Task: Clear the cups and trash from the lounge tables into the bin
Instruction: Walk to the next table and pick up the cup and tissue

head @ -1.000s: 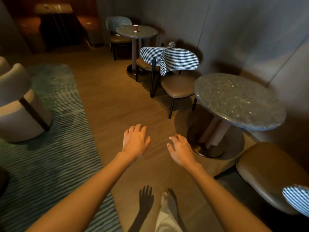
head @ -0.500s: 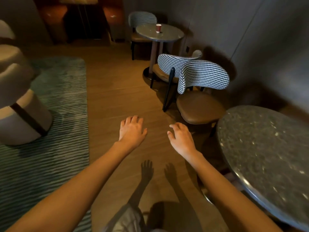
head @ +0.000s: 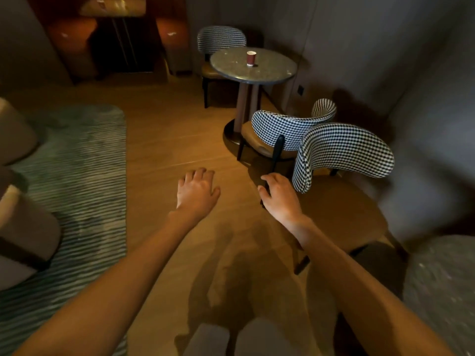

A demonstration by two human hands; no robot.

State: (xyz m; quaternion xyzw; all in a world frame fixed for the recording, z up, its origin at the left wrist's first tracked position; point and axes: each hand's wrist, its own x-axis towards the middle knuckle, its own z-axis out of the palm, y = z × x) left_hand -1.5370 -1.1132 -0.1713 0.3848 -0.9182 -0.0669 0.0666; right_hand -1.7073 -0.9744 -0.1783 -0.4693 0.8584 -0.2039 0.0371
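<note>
both grips have advanced toward the far round tabletop (head: 253, 73) since the earlier frame. left hand (head: 196, 192) and right hand (head: 279, 195) are released, holding nothing. paper cup (head: 251, 58) stands upright near the tabletop centre, well apart. likely light, thin-walled, crushable: grasp mid-wall, gently, keeping it upright.

A single red-brown paper cup (head: 251, 58) with a pale rim stands upright and open-topped near the centre of a round, speckled stone-topped lounge table (head: 272, 73). It stands alone on the tabletop, well apart from the table's edge.
</note>
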